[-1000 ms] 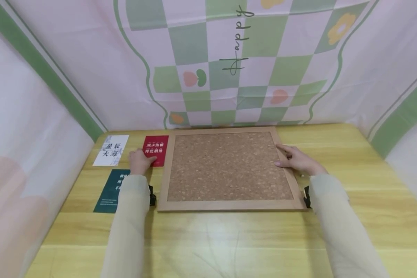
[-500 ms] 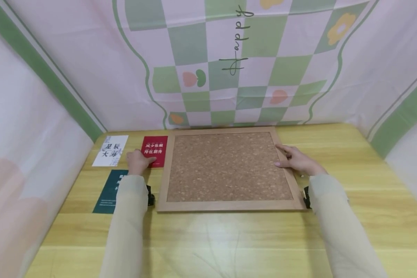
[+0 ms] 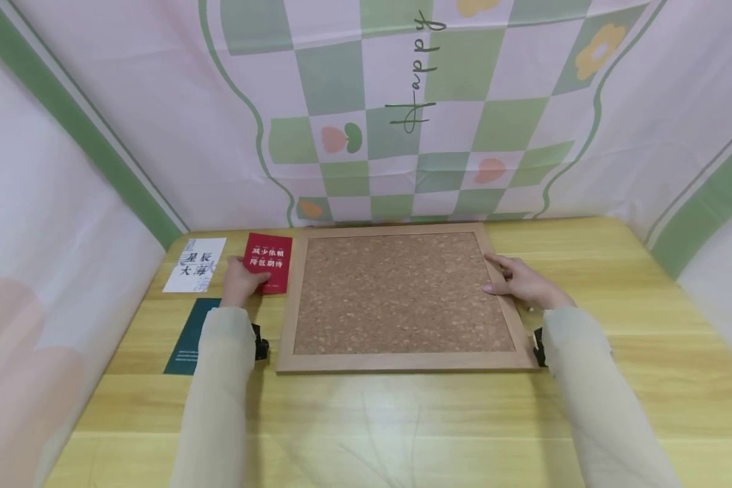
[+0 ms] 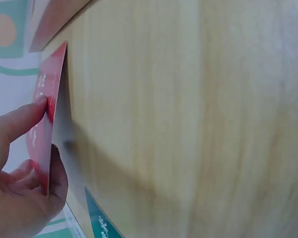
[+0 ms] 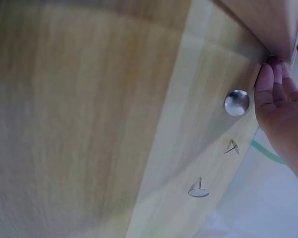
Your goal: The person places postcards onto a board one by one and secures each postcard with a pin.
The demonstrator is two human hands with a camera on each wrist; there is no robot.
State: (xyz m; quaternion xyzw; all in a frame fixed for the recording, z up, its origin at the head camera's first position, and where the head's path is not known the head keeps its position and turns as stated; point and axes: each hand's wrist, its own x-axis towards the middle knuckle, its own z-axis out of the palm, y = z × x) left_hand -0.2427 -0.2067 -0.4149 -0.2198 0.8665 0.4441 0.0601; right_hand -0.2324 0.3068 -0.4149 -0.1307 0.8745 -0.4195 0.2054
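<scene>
My left hand [image 3: 239, 281] pinches a red card [image 3: 270, 252] printed with white characters. Its thumb lies on the printed face and its fingers are behind. In the left wrist view the red card [image 4: 50, 74] is tilted up, its near edge raised off the wood. A cork board [image 3: 402, 298] in a pale wooden frame lies flat in the middle of the table. My right hand [image 3: 524, 281] grips the frame's right side, thumb on top. In the right wrist view that hand [image 5: 283, 106] has its fingertips tucked at the frame's lower edge.
A white card [image 3: 195, 264] and a dark green card [image 3: 190, 339], partly under the left sleeve, lie at left on the table [image 3: 366, 427]. Three metal thumbtacks, one a shiny dome [image 5: 237, 102], sit beside the right hand. A patterned cloth [image 3: 396, 81] hangs behind.
The left hand has pinched the red card and tipped its far end up, shifting slightly left and away. The right hand and the cork board have stayed in place.
</scene>
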